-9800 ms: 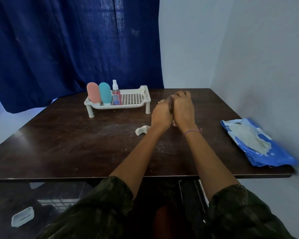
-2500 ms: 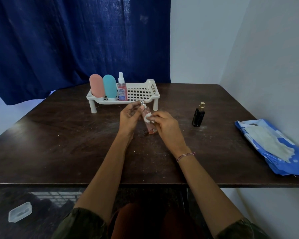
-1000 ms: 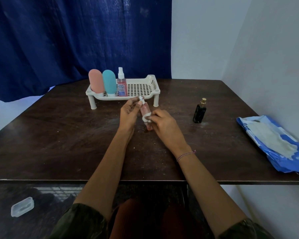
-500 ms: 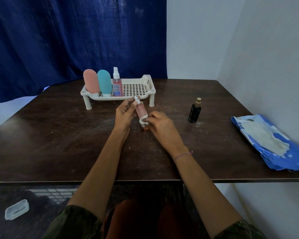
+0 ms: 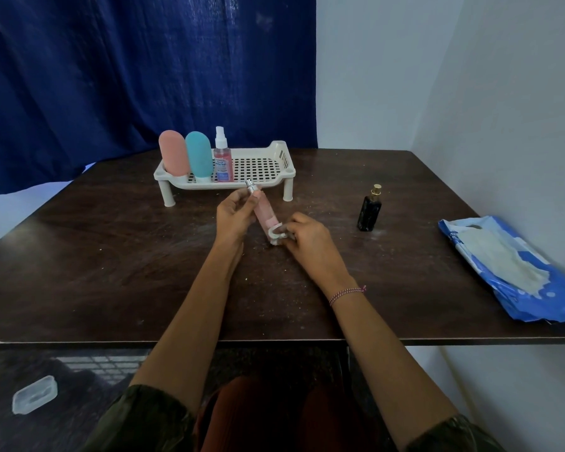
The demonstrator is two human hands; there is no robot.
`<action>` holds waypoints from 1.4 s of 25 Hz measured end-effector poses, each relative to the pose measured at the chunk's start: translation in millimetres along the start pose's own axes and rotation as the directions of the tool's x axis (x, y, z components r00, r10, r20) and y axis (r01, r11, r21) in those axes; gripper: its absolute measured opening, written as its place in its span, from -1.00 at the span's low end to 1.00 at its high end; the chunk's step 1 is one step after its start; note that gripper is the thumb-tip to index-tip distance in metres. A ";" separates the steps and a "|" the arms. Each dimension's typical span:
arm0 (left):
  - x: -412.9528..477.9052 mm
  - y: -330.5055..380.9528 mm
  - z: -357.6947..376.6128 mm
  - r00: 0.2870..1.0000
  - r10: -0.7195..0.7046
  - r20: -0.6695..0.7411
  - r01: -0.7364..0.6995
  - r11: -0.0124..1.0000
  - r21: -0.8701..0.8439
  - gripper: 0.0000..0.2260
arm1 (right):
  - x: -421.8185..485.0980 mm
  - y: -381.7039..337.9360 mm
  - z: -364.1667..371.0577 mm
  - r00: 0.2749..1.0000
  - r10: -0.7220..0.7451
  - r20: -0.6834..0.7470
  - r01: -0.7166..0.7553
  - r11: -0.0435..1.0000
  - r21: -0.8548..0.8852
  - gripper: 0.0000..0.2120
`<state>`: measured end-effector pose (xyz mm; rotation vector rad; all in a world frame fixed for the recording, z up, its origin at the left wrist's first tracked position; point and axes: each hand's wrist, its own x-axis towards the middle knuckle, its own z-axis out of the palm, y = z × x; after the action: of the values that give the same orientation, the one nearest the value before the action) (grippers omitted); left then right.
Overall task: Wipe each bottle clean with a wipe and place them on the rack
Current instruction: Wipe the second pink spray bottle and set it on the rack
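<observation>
My left hand [image 5: 234, 216] grips the upper part of a slim pink bottle [image 5: 263, 213] with a silver top, tilted above the table. My right hand [image 5: 307, 238] pinches a white wipe [image 5: 276, 235] wrapped around the bottle's lower end. The white perforated rack [image 5: 261, 164] stands at the back of the table and holds a pink bottle [image 5: 173, 153], a teal bottle [image 5: 199, 156] and a clear spray bottle [image 5: 222, 158] on its left side. A small black bottle [image 5: 369, 208] with a gold cap stands on the table to the right.
A blue pack of wipes [image 5: 509, 269] lies at the table's right edge, by the wall. The dark wooden table [image 5: 111, 256] carries light dust specks. A blue curtain hangs behind. A clear plastic lid [image 5: 35, 394] lies on the floor at lower left.
The wipe in my right hand has slid down the pink bottle from its middle to its lower end. My left hand kept hold of the bottle's top.
</observation>
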<state>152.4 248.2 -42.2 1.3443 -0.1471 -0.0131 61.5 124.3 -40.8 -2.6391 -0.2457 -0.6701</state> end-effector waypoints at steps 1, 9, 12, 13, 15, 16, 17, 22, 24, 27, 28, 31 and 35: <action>0.6 -0.6 0.1 1.000 -0.007 -0.004 0.007 1.000 0.009 -0.78 | 0.1 -0.4 0.2 1.000 0.003 -0.023 -0.002 1.000 0.013 -0.78; 3.8 -3.8 -3.0 0.998 -0.039 -0.041 0.041 0.998 0.039 -0.72 | 0.8 4.7 2.3 1.000 0.029 -0.011 -0.028 0.997 0.077 -0.79; 3.5 -5.4 -2.4 1.000 -0.018 -0.005 0.018 0.999 0.029 -0.73 | 2.0 8.2 1.6 0.993 0.106 -0.048 -0.101 0.990 0.094 -0.76; 2.8 -5.8 -1.9 1.000 0.002 0.020 -0.003 1.000 0.025 -0.74 | 1.8 6.6 2.1 0.993 0.095 -0.068 -0.089 0.991 0.096 -0.76; 1.4 -6.4 -1.0 0.997 0.040 0.071 -0.041 0.999 0.019 -0.75 | 0.9 2.0 3.1 0.995 0.026 -0.094 -0.017 0.995 0.096 -0.78; 0.6 -6.4 -0.8 0.995 0.054 0.087 -0.055 0.998 0.016 -0.75 | 0.3 0.3 3.4 0.996 -0.016 -0.088 0.024 0.996 0.088 -0.80; 0.2 -5.9 -0.4 0.994 0.060 0.093 -0.061 0.998 0.007 -0.74 | -0.1 -0.4 3.4 0.996 -0.050 -0.073 0.056 0.995 0.080 -0.80; 1.5 -4.0 -0.1 0.996 0.052 0.066 -0.052 0.999 0.001 -0.63 | 1.9 8.1 0.1 0.996 0.026 -0.080 -0.017 0.994 0.109 -0.80; -1.2 -2.7 -0.2 0.987 0.093 0.130 -0.093 0.996 -0.007 -0.63 | 2.3 7.3 0.3 0.990 0.041 -0.133 -0.027 0.993 0.111 -0.80; -7.5 -1.0 0.8 0.956 0.173 0.237 -0.174 0.985 -0.017 -0.67 | 1.6 -1.6 0.5 0.974 -0.042 -0.223 0.065 0.993 0.097 -0.78; -8.6 -0.9 1.0 0.945 0.192 0.264 -0.194 0.981 -0.017 -0.68 | 1.0 -4.0 1.0 0.965 -0.084 -0.248 0.104 0.992 0.067 -0.78; -8.8 -1.1 0.6 0.934 0.209 0.289 -0.215 0.976 -0.011 -0.70 | 1.3 -5.1 1.6 0.960 -0.136 -0.244 0.146 0.989 0.024 -0.79; -6.5 -1.8 -1.8 0.956 0.180 0.231 -0.182 0.983 -0.010 -0.72 | -0.1 -0.2 2.9 0.982 -0.142 -0.127 0.147 0.988 0.035 -0.81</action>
<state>146.3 250.1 -44.9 1.3338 -0.4676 -0.0139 62.6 125.7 -43.1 -2.5432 -0.4140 -0.8622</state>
